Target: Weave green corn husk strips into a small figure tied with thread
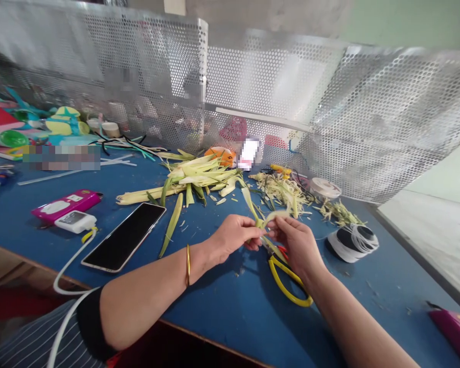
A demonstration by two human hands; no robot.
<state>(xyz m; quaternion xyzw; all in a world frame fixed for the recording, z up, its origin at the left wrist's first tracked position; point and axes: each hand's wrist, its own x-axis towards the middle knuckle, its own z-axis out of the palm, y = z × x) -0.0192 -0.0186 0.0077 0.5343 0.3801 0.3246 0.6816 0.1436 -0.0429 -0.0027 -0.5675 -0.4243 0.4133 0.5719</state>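
My left hand (233,236) and my right hand (296,241) meet over the blue table (222,306), both pinched on one pale green leaf strip (268,219) that arches between them. Yellow-handled scissors (285,281) lie on the table just under my right hand. A pile of long green and cream leaf strips (195,176) lies behind my hands. Shredded leaf trimmings (281,189) are heaped to the right of that pile. A gold bangle (187,265) sits on my left wrist.
A black phone (124,236) lies at the left, beside a pink power bank (67,203) and a white charger (75,221) with cable. Spools of white thread (354,241) sit at the right. A perforated metal screen (291,97) walls the back. Colourful craft items (42,128) crowd the far left.
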